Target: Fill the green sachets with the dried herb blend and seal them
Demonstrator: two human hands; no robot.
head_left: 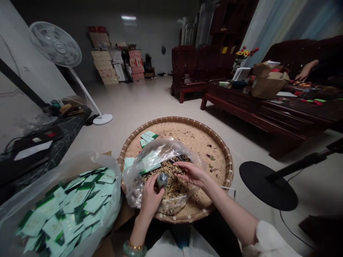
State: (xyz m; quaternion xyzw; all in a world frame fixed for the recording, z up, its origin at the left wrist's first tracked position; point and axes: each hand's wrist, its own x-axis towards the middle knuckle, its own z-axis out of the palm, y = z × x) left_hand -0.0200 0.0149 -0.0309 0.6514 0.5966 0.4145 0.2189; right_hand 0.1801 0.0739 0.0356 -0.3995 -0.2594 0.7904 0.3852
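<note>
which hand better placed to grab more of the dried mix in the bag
Right, probably: the right hand looks empty, fingers spread over the dried mix in the clear plastic bag; the left hand grips a small grey-green object.

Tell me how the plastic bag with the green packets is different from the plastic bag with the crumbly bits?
The bag of mint-green packets lies at the lower left, outside the round woven tray, while the bag of dried crumbly bits rests in that tray. The first holds flat packets; the second holds loose brown and cream pieces. The left hand and right hand are at the second bag, not the first. Both bags are clear plastic.
</note>
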